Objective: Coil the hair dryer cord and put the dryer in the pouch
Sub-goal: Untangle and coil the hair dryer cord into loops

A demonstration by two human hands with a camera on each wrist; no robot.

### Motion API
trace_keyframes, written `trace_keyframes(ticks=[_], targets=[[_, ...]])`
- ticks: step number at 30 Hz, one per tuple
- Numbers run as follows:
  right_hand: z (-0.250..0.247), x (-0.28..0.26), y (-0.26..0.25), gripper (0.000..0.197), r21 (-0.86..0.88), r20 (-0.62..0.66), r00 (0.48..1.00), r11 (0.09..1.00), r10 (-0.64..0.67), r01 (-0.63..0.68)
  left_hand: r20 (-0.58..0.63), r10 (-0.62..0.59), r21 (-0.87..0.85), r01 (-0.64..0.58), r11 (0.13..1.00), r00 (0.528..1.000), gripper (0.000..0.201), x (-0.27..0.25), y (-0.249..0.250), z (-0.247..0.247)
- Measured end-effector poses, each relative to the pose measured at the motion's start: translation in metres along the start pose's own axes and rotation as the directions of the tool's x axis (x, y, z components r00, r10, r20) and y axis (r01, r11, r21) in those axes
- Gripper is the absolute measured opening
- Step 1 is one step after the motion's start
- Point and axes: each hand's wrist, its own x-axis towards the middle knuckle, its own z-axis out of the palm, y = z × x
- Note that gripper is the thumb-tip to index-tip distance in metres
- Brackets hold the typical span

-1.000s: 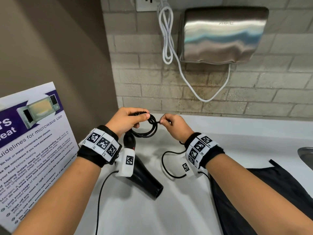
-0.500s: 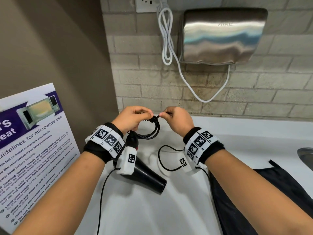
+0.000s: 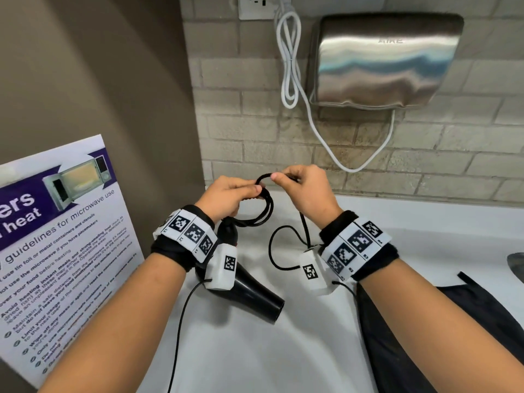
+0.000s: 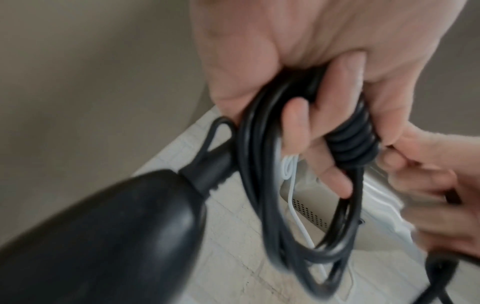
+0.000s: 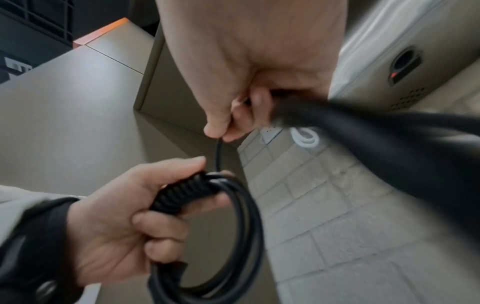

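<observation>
The left hand [image 3: 226, 198] has its fingers [image 4: 298, 131] curled round a bundle of black cord loops [image 3: 262, 211], thumb pressed on top where tight turns bind the bundle. Just beside that thumb, the right hand [image 3: 307, 191] pinches a short arc of the same cord between thumb and forefinger; its other fingers are folded in, and what lies in its palm is too blurred in the right wrist view to make out. Below the left fingers hangs the black hair dryer [image 3: 252, 293], its handle end up toward the wrist and its long barrel slanting down and toward the right hand's side, the nozzle near the white counter [image 3: 255, 358]. The left wrist rig hides much of the dryer's body. Slack cord trails under the right wrist. Beneath the right forearm lies the dark pouch [image 3: 482, 313], cut off at the frame edge. Beyond the fingers stands a brick-tiled wall with a steel hand dryer [image 3: 380, 61] and its looped white cable [image 3: 289, 61]. Outward from the left hand leans a microwave poster [image 3: 56, 245].
</observation>
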Motion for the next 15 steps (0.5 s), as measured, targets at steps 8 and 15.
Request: trace_keyframes(ticks=[8, 15], targets=[[-0.012, -0.018, 0.055, 0.03, 0.056, 0.3, 0.953, 0.996, 0.05, -0.07, -0.086, -0.077, -0.229, 0.056, 0.972, 0.993, 0.018, 0.003, 0.004, 0.01], [0.001, -0.03, 0.08, 0.038, 0.157, 0.24, 0.97, 0.984, 0.04, -0.08, -0.119, -0.1, -0.288, 0.062, 0.956, 0.988, 0.018, 0.007, 0.003, 0.012]])
